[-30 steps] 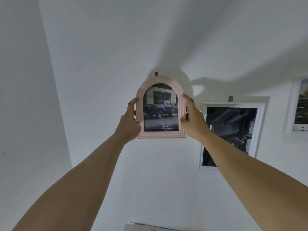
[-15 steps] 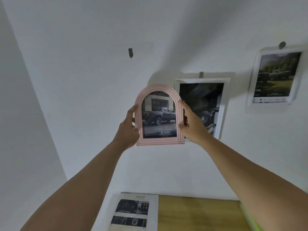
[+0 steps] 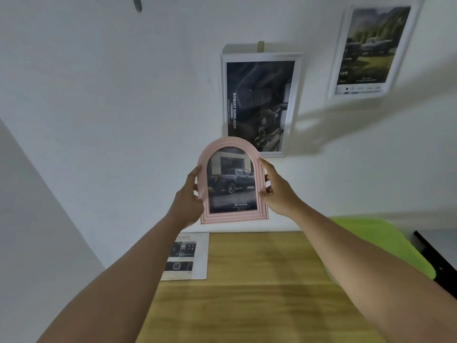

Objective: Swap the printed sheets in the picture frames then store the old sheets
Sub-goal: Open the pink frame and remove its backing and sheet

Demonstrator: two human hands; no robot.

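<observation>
One pink arched frame (image 3: 232, 184) is held upright above the wooden table's (image 3: 259, 280) far edge, its sides gripped by the left hand (image 3: 189, 196) and right hand (image 3: 277, 191), fingers curled round the rim. Two more are hung behind: the middle white frame (image 3: 259, 105), its lower edge partly covered, and the right white frame (image 3: 371, 50). One printed sheet (image 3: 185, 256) is laid at the table's left edge, one green pad (image 3: 385, 241) at its right.

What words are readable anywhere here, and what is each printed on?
"TOYOTA": sheet in the pink arched frame; smaller lines beneath unreadable.
"ROBUST SIMPLICITY": sideways, sheet in the white frame.
"CAB": sheet in the right-hand wall frame; rest blurred.
Printed sheet on the table: heading too blurred.
</observation>
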